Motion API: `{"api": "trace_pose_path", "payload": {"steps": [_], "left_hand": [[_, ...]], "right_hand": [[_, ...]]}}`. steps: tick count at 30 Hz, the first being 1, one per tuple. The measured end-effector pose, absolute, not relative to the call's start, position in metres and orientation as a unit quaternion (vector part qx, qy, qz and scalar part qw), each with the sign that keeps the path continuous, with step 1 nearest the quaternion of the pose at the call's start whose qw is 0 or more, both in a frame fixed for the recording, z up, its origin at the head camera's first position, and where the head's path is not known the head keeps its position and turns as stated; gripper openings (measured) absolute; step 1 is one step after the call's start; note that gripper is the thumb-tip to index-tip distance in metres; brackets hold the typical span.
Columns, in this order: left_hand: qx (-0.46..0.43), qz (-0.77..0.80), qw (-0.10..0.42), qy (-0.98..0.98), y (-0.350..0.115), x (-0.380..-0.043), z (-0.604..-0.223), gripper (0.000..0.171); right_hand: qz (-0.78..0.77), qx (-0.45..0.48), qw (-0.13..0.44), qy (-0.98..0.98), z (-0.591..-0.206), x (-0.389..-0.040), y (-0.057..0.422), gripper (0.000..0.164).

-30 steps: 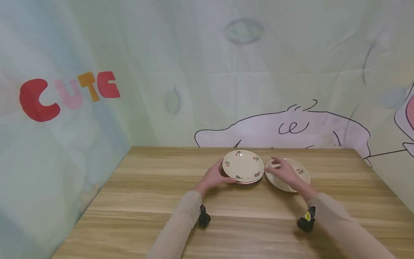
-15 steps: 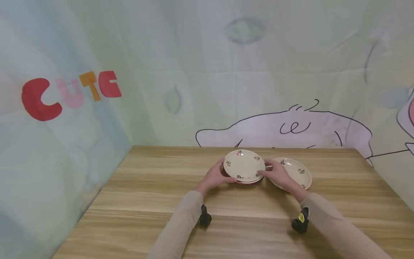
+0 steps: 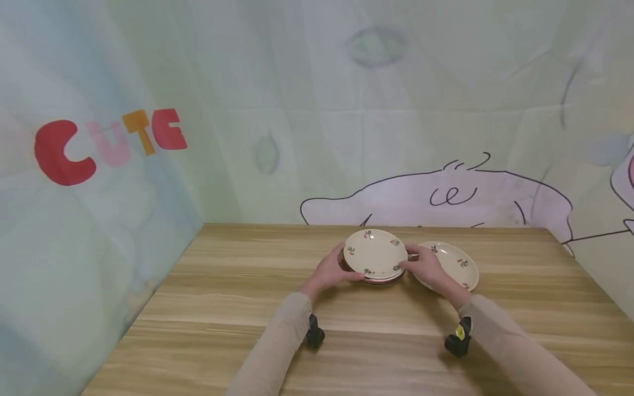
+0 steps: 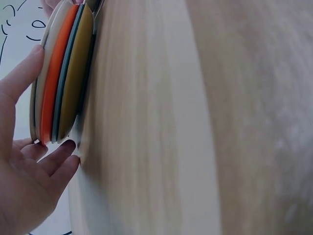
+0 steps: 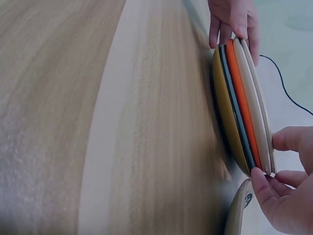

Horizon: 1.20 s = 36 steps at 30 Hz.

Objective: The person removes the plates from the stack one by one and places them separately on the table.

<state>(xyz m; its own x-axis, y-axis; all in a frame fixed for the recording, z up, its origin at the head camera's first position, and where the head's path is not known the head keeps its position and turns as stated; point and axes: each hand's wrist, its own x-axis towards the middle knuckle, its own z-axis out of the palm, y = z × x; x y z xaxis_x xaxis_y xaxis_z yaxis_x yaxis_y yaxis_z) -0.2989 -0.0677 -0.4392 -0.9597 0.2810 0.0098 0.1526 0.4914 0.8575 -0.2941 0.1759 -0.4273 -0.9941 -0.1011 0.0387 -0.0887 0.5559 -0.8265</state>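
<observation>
Several round plates form a stack (image 3: 375, 254) near the table's back edge. On top is a cream plate with small printed figures round its rim. The wrist views show an orange plate (image 4: 55, 83) below the cream ones, then dark teal, with a mustard plate (image 5: 224, 98) lowest. My left hand (image 3: 330, 268) holds the stack's left side, thumb at the front rim, fingers round the edge. On the opposite side my right hand (image 3: 426, 267) grips the rim between thumb and fingers. Part of its fingers is hidden behind the stack in the head view.
Another cream plate (image 3: 458, 267) with printed figures lies on the wooden table (image 3: 238, 286) just right of the stack, partly behind my right hand. A printed cloth backdrop (image 3: 317, 137) stands behind the table and along its left side.
My right hand has moved left from over the single plate to the stack's right rim and now grips it. My left hand keeps its hold on the other side.
</observation>
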Motion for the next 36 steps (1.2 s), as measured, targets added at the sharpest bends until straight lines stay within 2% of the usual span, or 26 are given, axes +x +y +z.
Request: {"api": "trace_pose_path", "payload": {"steps": [11, 29, 36], "left_hand": [[0.141, 0.481, 0.061, 0.863, -0.069, -0.299, -0.439, 0.090], [0.140, 0.465, 0.056, 0.873, -0.068, -0.294, -0.434, 0.092], [0.134, 0.455, 0.057, 0.879, -0.067, -0.294, -0.434, 0.090]], "right_hand": [[-0.482, -0.043, 0.020, 0.875, -0.427, -0.294, 0.178, 0.054], [-0.554, -0.042, 0.064, 0.829, -0.424, -0.294, 0.186, 0.056], [-0.575, -0.095, 0.069, 0.810, -0.427, -0.297, 0.195, 0.059]]}}
